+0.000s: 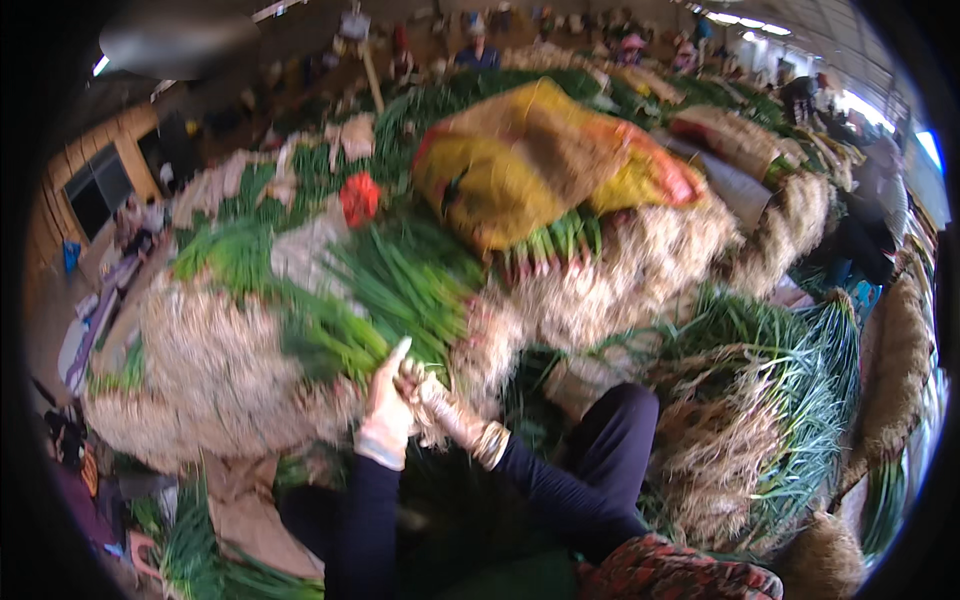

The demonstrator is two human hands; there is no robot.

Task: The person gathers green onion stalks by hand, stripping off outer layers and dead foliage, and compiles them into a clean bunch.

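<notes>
My left hand (388,405), pale and perhaps gloved, is closed around the lower stalks of a bunch of green onions (349,341) whose leaves fan up and to the left. Touching it from the right is my right hand (439,409), with fingers bent at the same bunch; the bunch's roots hang beneath both hands. Just behind lies another leafy bunch (405,289) on the heap. A large mass of pale roots (210,360) rises left of my hands, and more rooted onions (626,274) lie to their right.
A yellow and orange woven sack (525,157) covers part of the heap. A red plastic piece (360,199) lies left of it. Loose onions with tangled roots (720,442) are piled right of my knee (615,435). A person (870,202) is at the far right; others are in the background.
</notes>
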